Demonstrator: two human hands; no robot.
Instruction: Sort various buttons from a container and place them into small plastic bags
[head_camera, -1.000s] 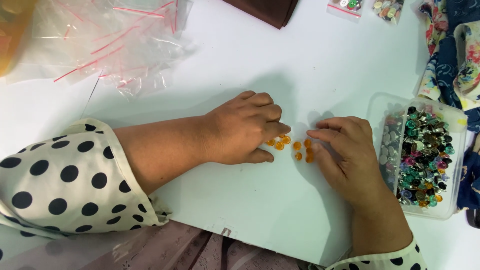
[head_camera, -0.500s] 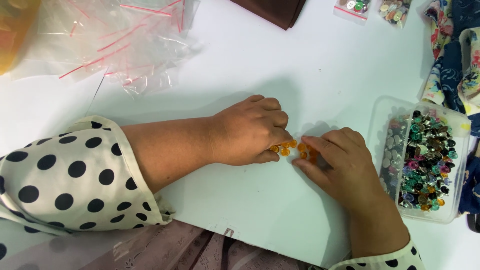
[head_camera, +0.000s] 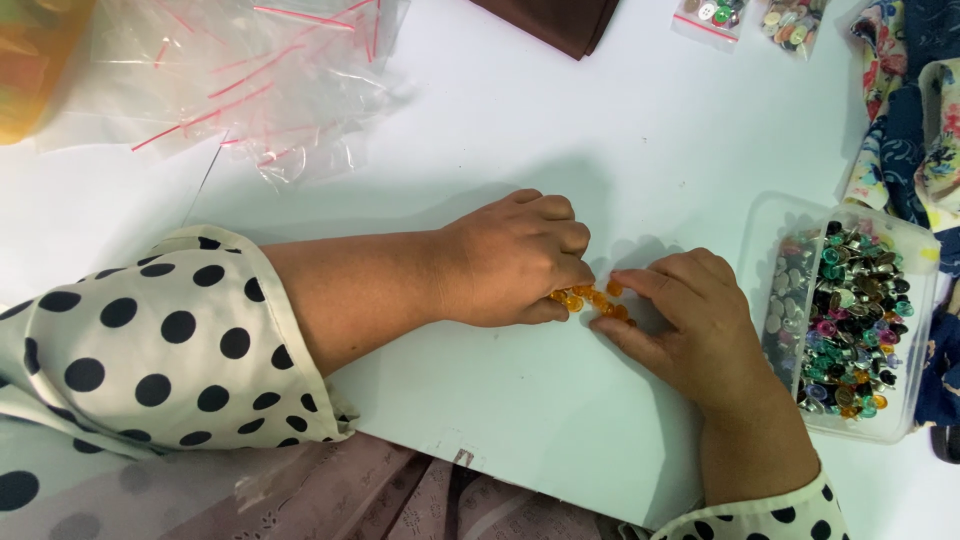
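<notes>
A small cluster of orange faceted beads (head_camera: 593, 299) lies on the white table (head_camera: 560, 130) between my two hands. My left hand (head_camera: 515, 262) rests knuckles-up beside them, its fingertips curled against the beads from the left. My right hand (head_camera: 690, 325) closes in from the right, index finger and thumb touching the beads. Whether either hand grips a bead is hidden by the fingers. Both arms wear cream sleeves with black polka dots.
A clear plastic box (head_camera: 848, 315) of mixed coloured gems stands just right of my right hand. Empty zip bags with red strips (head_camera: 250, 80) lie at the top left. Small bags of buttons (head_camera: 745, 18), dark brown cloth (head_camera: 560, 20) and floral fabric (head_camera: 905, 100) line the far edge.
The hands have drawn together, pushing the scattered orange beads into one tight cluster. The right hand slid left toward the left hand's fingertips.
</notes>
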